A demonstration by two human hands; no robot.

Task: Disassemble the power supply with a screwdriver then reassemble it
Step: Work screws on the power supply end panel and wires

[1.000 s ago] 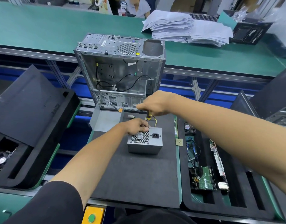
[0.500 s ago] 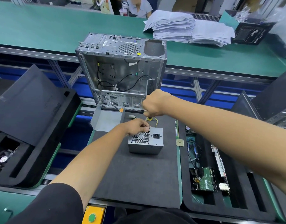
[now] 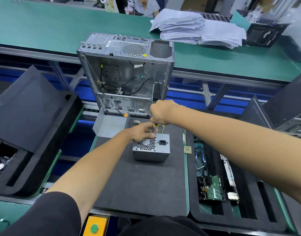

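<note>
Head view: the right hand [image 3: 160, 112] is fisted round the screwdriver [image 3: 156, 127], so most of the handle is hidden; only a yellow-and-black stub and a thin shaft show beneath it, and the tip, against the left fingers, is too small to make out. The power supply [image 3: 151, 149], a grey metal box with honeycomb fan grille and socket facing up, sits on a dark foam mat [image 3: 143, 184] on the surface. The left hand [image 3: 143, 132] rests on its far top edge, fingers bent over the corner, holding it; the right hand is directly above and behind that, the screwdriver upright between them. Yellow wires [image 3: 162, 129] trail behind the box. An open computer case [image 3: 127, 74] stands just beyond. A green belt carries stacked papers [image 3: 195, 28]; foam trays flank the mat, the right one holding circuit boards [image 3: 212, 189].
</note>
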